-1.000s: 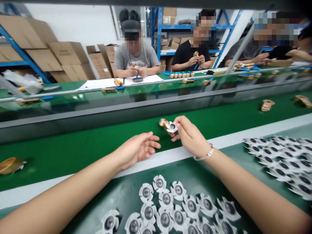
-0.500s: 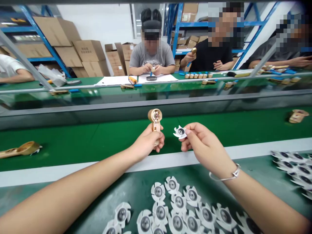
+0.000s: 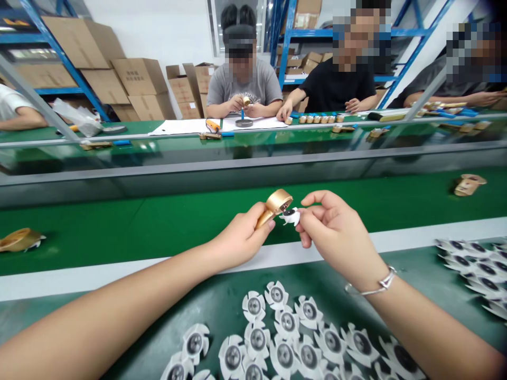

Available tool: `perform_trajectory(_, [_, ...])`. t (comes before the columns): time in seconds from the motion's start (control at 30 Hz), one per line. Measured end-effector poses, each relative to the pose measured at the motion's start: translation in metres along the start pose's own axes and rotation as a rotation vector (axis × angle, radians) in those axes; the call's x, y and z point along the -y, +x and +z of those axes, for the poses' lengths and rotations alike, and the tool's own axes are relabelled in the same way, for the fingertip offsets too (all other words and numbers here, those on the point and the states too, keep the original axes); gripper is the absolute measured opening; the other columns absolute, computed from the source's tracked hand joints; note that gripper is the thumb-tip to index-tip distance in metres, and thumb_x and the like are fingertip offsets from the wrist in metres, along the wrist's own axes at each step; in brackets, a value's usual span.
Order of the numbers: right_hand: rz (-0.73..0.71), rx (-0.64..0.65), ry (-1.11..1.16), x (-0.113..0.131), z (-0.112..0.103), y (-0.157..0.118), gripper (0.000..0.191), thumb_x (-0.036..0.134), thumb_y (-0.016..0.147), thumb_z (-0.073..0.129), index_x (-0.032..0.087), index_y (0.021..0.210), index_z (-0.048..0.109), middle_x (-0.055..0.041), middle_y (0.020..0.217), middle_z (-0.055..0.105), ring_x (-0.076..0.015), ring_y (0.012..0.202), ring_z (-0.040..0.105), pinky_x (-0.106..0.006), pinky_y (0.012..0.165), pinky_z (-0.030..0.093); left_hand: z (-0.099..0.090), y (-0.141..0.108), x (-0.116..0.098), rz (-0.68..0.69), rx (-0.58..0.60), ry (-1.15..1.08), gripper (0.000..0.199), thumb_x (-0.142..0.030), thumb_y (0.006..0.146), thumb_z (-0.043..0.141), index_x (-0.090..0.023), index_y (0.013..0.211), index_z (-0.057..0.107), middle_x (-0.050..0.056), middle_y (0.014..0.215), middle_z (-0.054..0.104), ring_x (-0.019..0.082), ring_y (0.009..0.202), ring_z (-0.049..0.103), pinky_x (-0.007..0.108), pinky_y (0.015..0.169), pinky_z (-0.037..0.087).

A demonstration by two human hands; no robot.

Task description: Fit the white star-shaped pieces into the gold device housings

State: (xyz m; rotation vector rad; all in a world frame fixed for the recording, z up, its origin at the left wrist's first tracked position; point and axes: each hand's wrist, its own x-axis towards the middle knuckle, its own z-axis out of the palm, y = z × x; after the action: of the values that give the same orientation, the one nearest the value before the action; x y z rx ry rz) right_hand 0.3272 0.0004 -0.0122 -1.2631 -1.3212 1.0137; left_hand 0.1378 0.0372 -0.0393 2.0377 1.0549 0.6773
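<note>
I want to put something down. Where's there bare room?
Green belt shows bare between the left hand and the leftmost golden piece, and between the right hand and the belt's rightmost golden piece. The near table is crowded with white fans, in front and at right.

Bright, even light is filling the room, making the wall [image 3: 178, 31] far beyond the right fingers [image 3: 321, 197] glow. The gold part [image 3: 278, 200] just left of them is gleaming, and the held fan [image 3: 292, 217] is showing bright white at their tips. Pale reflections are streaking the far belt [image 3: 178, 157] ahead of them. Soft shadows are darkening the bench [image 3: 219, 296] below. Well right of the fingers, loose fans [image 3: 489, 285] are stretching and blurring near the edge, and blocky pixels are masking co-workers' [image 3: 336, 87] heads
</note>
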Motion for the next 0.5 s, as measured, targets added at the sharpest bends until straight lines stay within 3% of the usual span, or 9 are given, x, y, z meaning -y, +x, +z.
perform_trajectory(0.23, [-0.027, 0.003, -0.015, 0.0032, -0.0003, -0.0018, 0.017, 0.022, 0.084, 0.057, 0.020, 0.095, 0.043, 0.0056, 0.057, 0.059, -0.0100, 0.042, 0.052, -0.017, 0.043, 0.044, -0.0020, -0.0020, -0.0057, 0.051, 0.003, 0.182, 0.015, -0.035, 0.097, 0.041, -0.021, 0.100, 0.047, -0.004, 0.068, 0.053, 0.013, 0.059, 0.050, 0.024, 0.055, 0.031])
perform_trajectory(0.5, [0.020, 0.015, 0.034, 0.0023, 0.0018, -0.0007, 0.020, 0.025, 0.087, 0.055, 0.021, 0.099, 0.040, 0.0058, 0.055, 0.058, -0.0119, 0.043, 0.055, -0.019, 0.045, 0.045, -0.0034, -0.0041, -0.0047, 0.081, -0.005, 0.473, 0.020, -0.031, 0.096, 0.037, -0.021, 0.112, 0.043, 0.003, 0.087, 0.066, 0.021, 0.072, 0.063, 0.028, 0.058, 0.039])
